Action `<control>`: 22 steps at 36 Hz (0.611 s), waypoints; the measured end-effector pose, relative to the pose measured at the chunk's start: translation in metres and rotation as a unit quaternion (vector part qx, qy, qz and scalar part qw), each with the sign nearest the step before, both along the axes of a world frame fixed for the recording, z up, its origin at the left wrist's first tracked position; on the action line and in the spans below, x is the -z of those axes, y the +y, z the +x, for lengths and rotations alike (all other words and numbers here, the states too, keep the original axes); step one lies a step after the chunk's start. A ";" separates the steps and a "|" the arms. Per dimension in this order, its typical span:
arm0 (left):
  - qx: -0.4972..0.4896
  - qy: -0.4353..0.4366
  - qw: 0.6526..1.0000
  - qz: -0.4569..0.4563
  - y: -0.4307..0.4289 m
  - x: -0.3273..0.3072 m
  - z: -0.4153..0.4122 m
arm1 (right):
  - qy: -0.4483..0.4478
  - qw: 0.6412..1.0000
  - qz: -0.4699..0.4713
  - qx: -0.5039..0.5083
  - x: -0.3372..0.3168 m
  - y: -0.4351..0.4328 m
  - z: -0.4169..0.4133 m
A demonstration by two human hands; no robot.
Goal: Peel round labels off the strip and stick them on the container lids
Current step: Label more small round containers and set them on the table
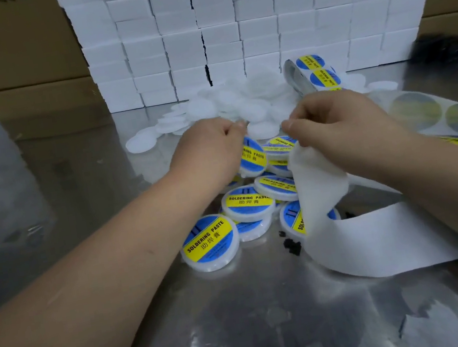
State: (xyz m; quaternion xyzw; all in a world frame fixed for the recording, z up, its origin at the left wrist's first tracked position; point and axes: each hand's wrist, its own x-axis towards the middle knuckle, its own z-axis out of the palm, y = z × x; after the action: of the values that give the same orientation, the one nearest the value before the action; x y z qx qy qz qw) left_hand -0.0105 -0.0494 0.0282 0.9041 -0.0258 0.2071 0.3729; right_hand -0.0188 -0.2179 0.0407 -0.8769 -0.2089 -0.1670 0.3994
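Observation:
My left hand (205, 150) is closed on a white lid (253, 157) that carries a blue and yellow label and is tilted above the pile. My right hand (340, 121) pinches the label strip (317, 75), which rises behind it with round blue and yellow labels on it. Bare white backing (322, 185) hangs from that hand and loops across the table. Several labelled lids (209, 241) lie stacked below my hands. A heap of plain white lids (240, 101) sits just beyond them.
A wall of stacked white boxes (226, 22) closes off the back. Brown cardboard cartons (18, 42) stand at the left. More strip (436, 114) trails off to the right. Small black bits (292, 246) lie on the shiny metal table (261, 319).

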 end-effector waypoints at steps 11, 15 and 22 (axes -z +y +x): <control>0.031 -0.043 0.999 0.008 -0.012 -0.013 -0.017 | -0.037 0.997 0.004 -0.065 -0.002 0.000 -0.003; 0.108 0.000 0.992 -0.070 -0.019 -0.015 -0.023 | -0.057 0.993 0.029 -0.099 -0.003 0.002 -0.008; 0.168 0.027 0.939 -0.300 -0.021 -0.017 -0.020 | -0.069 0.982 0.081 -0.156 -0.008 0.002 -0.016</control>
State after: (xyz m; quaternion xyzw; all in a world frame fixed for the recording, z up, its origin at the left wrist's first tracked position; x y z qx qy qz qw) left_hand -0.0305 -0.0705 0.0455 0.7382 -0.1037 0.1149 0.6566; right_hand -0.0347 -0.2158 0.0486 -0.7845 -0.3557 -0.1788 0.4754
